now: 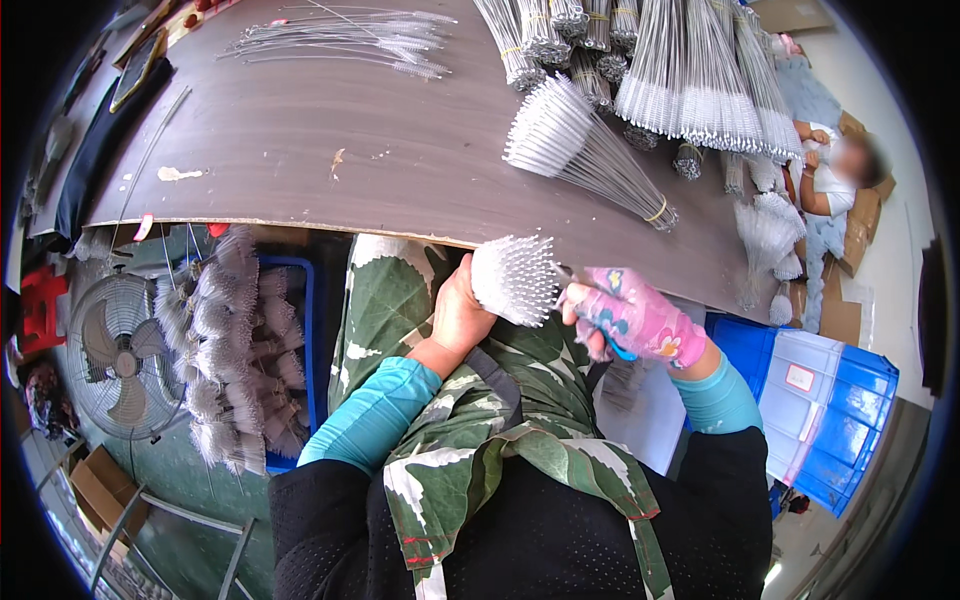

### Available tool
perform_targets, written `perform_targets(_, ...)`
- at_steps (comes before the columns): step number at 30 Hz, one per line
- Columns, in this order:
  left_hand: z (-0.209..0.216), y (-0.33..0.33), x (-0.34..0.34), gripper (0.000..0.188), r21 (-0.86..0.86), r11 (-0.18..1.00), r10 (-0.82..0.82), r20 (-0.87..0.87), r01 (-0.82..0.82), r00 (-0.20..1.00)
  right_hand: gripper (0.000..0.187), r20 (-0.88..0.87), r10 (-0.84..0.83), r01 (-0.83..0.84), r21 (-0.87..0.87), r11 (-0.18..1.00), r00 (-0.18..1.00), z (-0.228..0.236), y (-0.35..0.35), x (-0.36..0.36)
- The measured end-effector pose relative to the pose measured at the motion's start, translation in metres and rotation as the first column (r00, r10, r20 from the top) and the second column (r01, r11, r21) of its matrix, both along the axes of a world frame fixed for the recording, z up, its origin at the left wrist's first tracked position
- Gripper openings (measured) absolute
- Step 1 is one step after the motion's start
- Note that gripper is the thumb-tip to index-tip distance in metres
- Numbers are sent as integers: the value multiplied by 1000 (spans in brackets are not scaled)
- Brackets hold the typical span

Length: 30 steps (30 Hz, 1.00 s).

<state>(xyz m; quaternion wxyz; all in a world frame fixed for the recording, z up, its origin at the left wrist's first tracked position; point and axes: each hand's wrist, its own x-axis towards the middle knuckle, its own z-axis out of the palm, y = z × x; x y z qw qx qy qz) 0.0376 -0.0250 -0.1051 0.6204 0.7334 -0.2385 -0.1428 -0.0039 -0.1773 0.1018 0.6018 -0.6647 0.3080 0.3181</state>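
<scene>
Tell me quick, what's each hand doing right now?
Left hand: closed around a bundle of white brushes.
Right hand, in a pink glove: touching the bundle; grip unclear.

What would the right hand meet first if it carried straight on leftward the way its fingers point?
Most likely the bundle of white brushes in the left hand; the right hand is nearly touching it, though depth is unclear.

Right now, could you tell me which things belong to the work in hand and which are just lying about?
In hand:
- left hand gripping the held brush bundle
- right hand, in a pink glove, at its tips
- tied brush bundles on the table

Lying about:
- fan
- blue crate
- cardboard box
</scene>
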Motion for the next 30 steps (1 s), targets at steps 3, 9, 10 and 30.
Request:
perform_targets(3, -1, -1, 0, 36, -17, 1000, 21, 16, -20, 1000, 29, -17, 5, -4, 27, 1000, 1000, -11, 1, -7)
perform_targets(9, -9, 1, -2, 40, 12, 1000, -1, 35, 1, 999, 31, 6, -75, 74, 124, 990, 997, -24, 4, -16)
perform_targets(10, -8, 0, -2, 41, 4, 1000, 2, 45, -2, 999, 31, 4, -103, 101, 147, 984, 995, -24, 5, -17)
perform_targets(30, -23, -2, -2, 40, 26, 1000, -5, 149, 1, 989, 24, 698, -228, 449, -148, 881, 679, -55, 29, -44)
